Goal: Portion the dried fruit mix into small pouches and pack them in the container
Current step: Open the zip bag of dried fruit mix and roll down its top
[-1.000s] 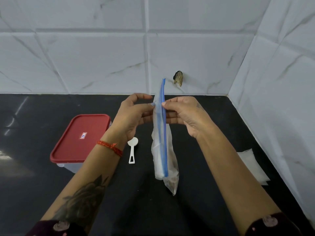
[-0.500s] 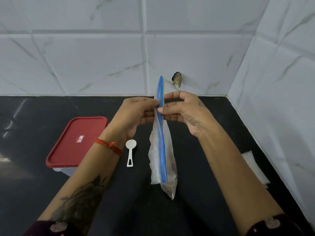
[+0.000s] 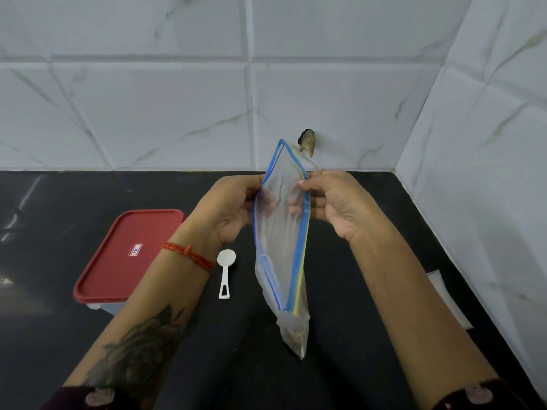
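While both forearms reach forward over the black desk [image 3: 340, 380], a clear zip bag [image 3: 279, 238] hangs between the hands with its mouth pulled apart. A little dried fruit mix [image 3: 294, 335] sits in its lowest corner, just above the desk. The left hand [image 3: 228, 211] pinches the blue-edged lip of the bag, and the right hand [image 3: 337, 202] pinches the opposite lip with the yellow line; each grip is closed on the plastic, fingers curled. Beside the bag, a white scoop [image 3: 225, 267] lies flat on the desk. Further left stands the container [image 3: 127, 255], its red lid on. At the right edge lies something pale and flat [image 3: 447, 297], too cut off to identify. Beyond the hands, the tiled wall [image 3: 177, 99] closes the scene.

The step in hand appears to be opening the supply bag. Next, one hand likely has to keep the mouth open while the other takes the scoop; the container lid is not yet off.
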Tool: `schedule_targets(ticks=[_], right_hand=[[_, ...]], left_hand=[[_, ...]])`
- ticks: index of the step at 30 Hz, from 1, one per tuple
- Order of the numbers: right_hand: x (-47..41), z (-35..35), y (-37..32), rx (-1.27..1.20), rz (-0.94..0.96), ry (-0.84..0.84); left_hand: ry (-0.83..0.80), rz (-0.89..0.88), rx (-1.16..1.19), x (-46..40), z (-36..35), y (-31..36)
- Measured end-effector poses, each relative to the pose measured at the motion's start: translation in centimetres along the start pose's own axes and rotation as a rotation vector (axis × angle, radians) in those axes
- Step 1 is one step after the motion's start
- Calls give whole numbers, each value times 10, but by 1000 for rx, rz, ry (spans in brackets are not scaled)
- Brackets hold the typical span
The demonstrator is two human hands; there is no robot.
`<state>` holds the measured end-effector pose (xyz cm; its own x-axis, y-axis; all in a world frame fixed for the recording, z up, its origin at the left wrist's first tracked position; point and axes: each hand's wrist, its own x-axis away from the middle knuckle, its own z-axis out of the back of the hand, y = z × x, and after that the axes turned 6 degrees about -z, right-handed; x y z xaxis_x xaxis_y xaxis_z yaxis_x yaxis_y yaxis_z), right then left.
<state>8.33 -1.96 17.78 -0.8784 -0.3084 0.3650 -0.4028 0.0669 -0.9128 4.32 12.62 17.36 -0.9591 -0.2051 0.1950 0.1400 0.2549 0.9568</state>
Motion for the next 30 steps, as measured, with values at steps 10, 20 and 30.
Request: schedule_targets(ticks=[10,20,30], right_hand=[[-31,1,10,470,252,300],[-42,9,12,-146,-228,74],[-42,3,28,707,263,343]], left_hand=[[1,-92,-155,-18,-2,-2],[-21,258,189,-37,15,-14],[0,394,348,-48,16,-42]])
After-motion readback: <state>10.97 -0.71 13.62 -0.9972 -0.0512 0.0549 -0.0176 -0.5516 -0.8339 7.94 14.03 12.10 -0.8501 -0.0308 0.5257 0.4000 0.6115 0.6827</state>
